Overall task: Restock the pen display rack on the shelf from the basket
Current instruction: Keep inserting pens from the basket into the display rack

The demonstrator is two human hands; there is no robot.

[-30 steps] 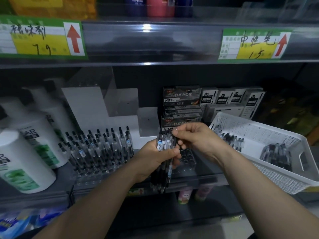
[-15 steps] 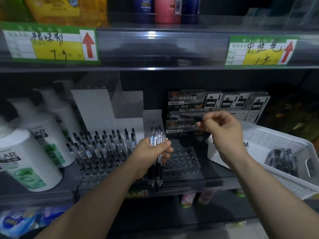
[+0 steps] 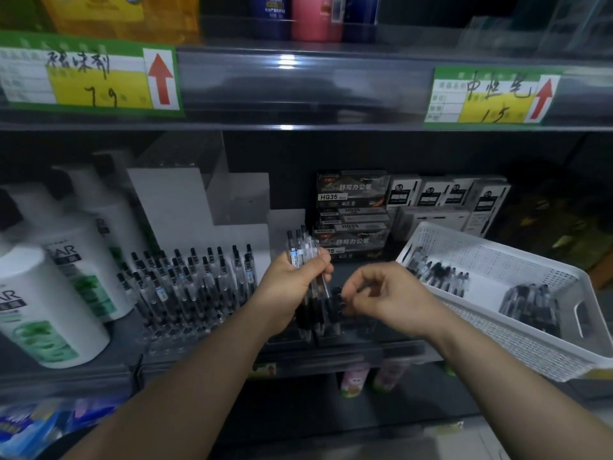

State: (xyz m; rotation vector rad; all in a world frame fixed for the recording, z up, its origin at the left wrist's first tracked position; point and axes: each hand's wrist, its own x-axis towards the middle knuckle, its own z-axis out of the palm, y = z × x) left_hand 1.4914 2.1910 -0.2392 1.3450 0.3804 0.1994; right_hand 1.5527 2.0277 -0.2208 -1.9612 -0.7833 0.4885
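Down from the boxes (image 3: pixel 351 194) has come the right hand (image 3: pixel 388 293), now low at centre by the rack (image 3: pixel 179 336); its fingers curl at a dark pen (image 3: pixel 335 308), but blur hides any grip. The left hand (image 3: pixel 292 287) clamps its fingers on a pen bundle (image 3: pixel 303 254) at centre. The basket (image 3: pixel 497 257) sits at right.

Pen rack (image 3: pixel 166 343) between bottles (image 3: pixel 49 303) and basket (image 3: pixel 491 257); boxes (image 3: pixel 351 194) seemingly just behind.

Left hand (image 3: pixel 292 280), right hand (image 3: pixel 388 293) and both forearms (image 3: pixel 199 376) are bare.
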